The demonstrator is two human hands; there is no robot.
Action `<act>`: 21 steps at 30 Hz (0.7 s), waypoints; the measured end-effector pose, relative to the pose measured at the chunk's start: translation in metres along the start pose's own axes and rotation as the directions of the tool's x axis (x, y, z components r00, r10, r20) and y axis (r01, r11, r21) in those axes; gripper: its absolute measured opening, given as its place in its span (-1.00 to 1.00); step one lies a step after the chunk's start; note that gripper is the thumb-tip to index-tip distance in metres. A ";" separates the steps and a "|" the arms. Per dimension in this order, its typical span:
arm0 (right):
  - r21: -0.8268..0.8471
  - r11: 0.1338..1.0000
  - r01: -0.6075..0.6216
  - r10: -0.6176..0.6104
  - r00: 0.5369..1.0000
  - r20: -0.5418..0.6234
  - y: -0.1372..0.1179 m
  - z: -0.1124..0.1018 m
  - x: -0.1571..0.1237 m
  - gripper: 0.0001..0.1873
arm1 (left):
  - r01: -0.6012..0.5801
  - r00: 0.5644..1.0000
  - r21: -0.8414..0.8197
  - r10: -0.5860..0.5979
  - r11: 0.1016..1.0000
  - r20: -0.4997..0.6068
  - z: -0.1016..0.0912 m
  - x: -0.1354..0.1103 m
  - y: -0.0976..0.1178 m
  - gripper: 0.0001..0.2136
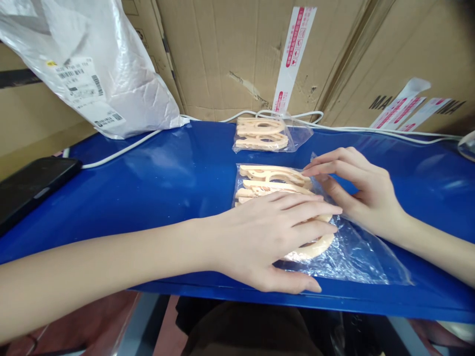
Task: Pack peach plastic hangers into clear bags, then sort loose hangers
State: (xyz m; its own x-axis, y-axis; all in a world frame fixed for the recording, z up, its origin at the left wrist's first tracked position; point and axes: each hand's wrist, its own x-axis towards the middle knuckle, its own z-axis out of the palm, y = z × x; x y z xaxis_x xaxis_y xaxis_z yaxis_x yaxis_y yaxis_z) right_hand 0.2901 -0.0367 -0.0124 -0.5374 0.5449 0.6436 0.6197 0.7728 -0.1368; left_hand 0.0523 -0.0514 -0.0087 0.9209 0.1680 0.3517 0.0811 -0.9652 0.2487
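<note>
A clear plastic bag [365, 254] lies on the blue table with several cream plastic pieces [272, 173] inside, which look like folding hangers. My left hand [270, 230] rests flat across the bag, palm down with fingers spread, and covers much of the pieces. At the bag's far right edge, my right hand [356, 185] has its thumb and fingertips drawn together on the clear film. Just beyond, a second clear bag [299, 136] holds more of the same cream pieces [261, 131].
Cardboard boxes [222, 49] wall off the back of the blue table [178, 183]. A white parcel bag [122, 69] with labels leans at the back left. The black phone [37, 185] lies at the left edge. White cable [122, 152] runs along the back.
</note>
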 end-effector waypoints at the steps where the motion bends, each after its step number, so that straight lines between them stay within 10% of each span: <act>1: -0.001 1.000 -0.003 0.003 1.000 -0.008 -0.001 0.000 0.000 -0.82 | 0.004 1.000 0.006 -0.004 1.000 0.007 0.000 0.000 0.000 -0.43; 14: 0.173 0.951 -0.255 0.262 0.965 -0.016 -0.007 -0.003 -0.009 -0.84 | 0.031 0.999 0.031 -0.031 0.999 0.027 -0.001 0.000 0.002 -0.37; 21: 0.518 0.779 -0.353 0.393 0.919 0.034 -0.005 -0.002 -0.003 -0.84 | 0.016 1.000 0.017 -0.016 1.000 -0.007 -0.001 -0.001 0.003 -0.36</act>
State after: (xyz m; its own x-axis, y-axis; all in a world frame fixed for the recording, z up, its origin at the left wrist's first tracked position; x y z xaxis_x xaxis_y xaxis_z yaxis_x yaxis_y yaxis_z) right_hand 0.2899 -0.0425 -0.0119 -0.2698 0.8155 0.5120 0.3764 0.5787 -0.7235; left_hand 0.0515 -0.0539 -0.0072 0.9166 0.1851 0.3543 0.1026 -0.9656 0.2391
